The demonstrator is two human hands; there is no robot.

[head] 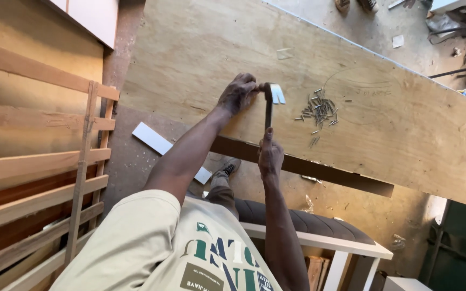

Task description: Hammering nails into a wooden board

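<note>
Here, I held a claw hammer over the plywood with a nail pinched beneath it.

My right hand was wrapped around the dark-handled metal claw hammer, its long axis running near to far. My left hand, just left of the head, pinched what seemed a nail on the large pale plywood sheet; loose small steel nails lay right.

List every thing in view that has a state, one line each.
left hand: fingers pinched at the hammer head, on the plywood.
right hand: closed around the hammer handle.
hammer: head down on the plywood sheet.
nails: loose pile on the sheet.
white strip: lying on the floor.
</note>
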